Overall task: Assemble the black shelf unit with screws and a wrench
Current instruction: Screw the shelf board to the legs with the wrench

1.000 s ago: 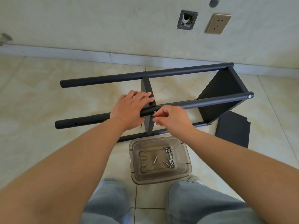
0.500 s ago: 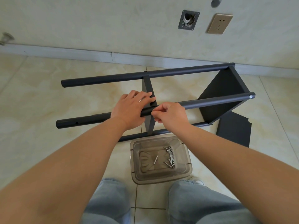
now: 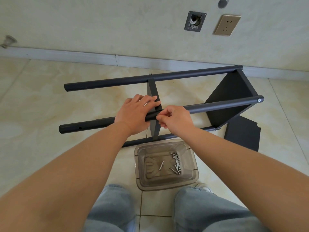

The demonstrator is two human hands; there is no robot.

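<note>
The black shelf unit (image 3: 230, 97) lies on its side on the tiled floor (image 3: 41, 97), near the wall's skirting (image 3: 83, 55); the left hand (image 3: 133, 114) wraps its near pole (image 3: 217, 104) beside the middle panel (image 3: 154, 97); the right hand (image 3: 175, 118) pinches at that joint, what it holds hidden; a clear bin (image 3: 192, 178) of screws (image 3: 175, 164) sits just before the knees.

We see matt black tubes (image 3: 217, 105) and panels (image 3: 230, 91), shiny metal screws (image 3: 174, 164) in a smoky translucent plastic tub (image 3: 194, 166), glossy marbled floor tiles (image 3: 50, 101), faded denim (image 3: 110, 210).
</note>
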